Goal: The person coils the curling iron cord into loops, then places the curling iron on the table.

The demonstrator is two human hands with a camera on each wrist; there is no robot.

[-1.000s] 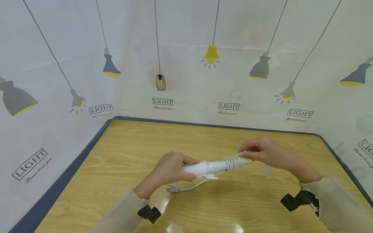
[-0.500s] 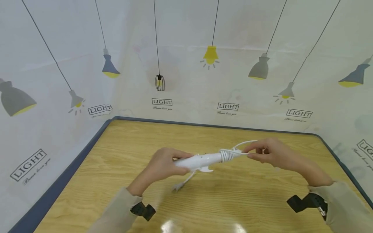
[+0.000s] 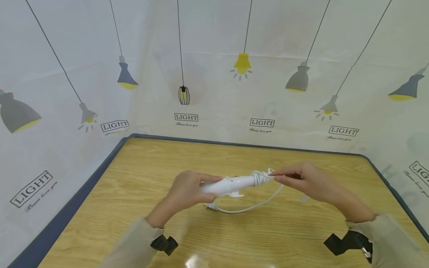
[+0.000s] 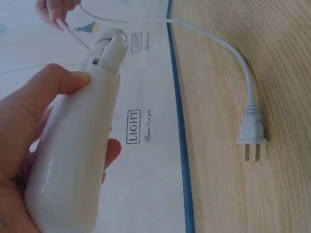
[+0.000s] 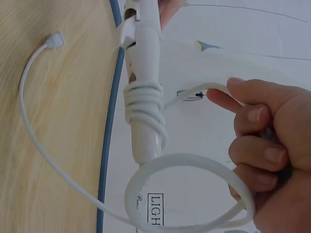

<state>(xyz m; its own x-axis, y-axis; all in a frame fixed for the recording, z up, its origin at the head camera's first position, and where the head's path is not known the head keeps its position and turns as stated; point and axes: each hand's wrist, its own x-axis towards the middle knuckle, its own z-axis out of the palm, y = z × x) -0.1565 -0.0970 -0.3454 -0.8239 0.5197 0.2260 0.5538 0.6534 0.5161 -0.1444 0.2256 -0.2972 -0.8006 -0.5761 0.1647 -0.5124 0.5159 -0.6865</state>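
Note:
In the head view, my left hand (image 3: 186,190) grips the thick, rounded end of a white curling iron (image 3: 239,182), fingers and thumb around it. A hooked lever (image 4: 113,52) sticks out beyond the thumb in the left wrist view. White power cord is wound in several turns (image 5: 144,103) about the narrower handle. My right hand (image 3: 306,182) pinches the cord between thumb and forefinger, just off the handle's end. From there a large loop (image 5: 132,187) hangs, and the cord runs on to a two-prong plug (image 4: 251,128) over the tabletop.
The wooden table (image 3: 151,160) has a dark blue edge (image 3: 214,142) at the back and sides. Pale sheets printed with lamps and lettering (image 3: 214,74) stand around it. Dark straps (image 3: 164,244) circle both wrists.
The left hand and curling iron have shifted slightly left. The right hand went right with the cord, then came back a little toward the handle. Slack cord now sags in front, below the iron.

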